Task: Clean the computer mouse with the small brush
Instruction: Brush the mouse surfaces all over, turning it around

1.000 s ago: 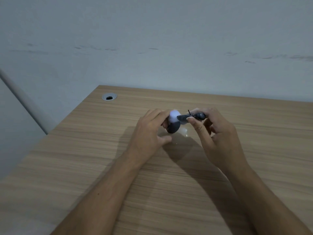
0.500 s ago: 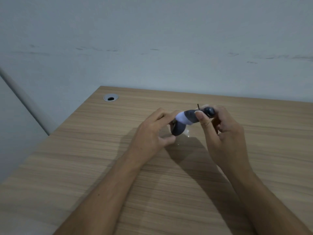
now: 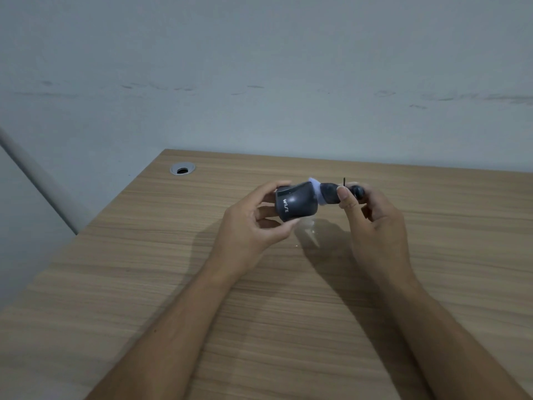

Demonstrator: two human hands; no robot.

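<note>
From the head camera, the left hand (image 3: pixel 253 226) holds the dark computer mouse (image 3: pixel 295 204) up off the wooden table (image 3: pixel 144 284), its grip clamped around the body, thumb below and fingers at the far side. White lettering on the mouse reads "WISE", turned sideways. The right hand (image 3: pixel 372 220) has its grip pinched on the small brush (image 3: pixel 331 193), whose pale bristles touch the right end of the mouse. A clear scrap, too blurred to identify, lies under the mouse. A round cable hole (image 3: pixel 182 169) sits near the table's far left corner. The wall runs along the far edge; bare tabletop spreads around both forearms.
</note>
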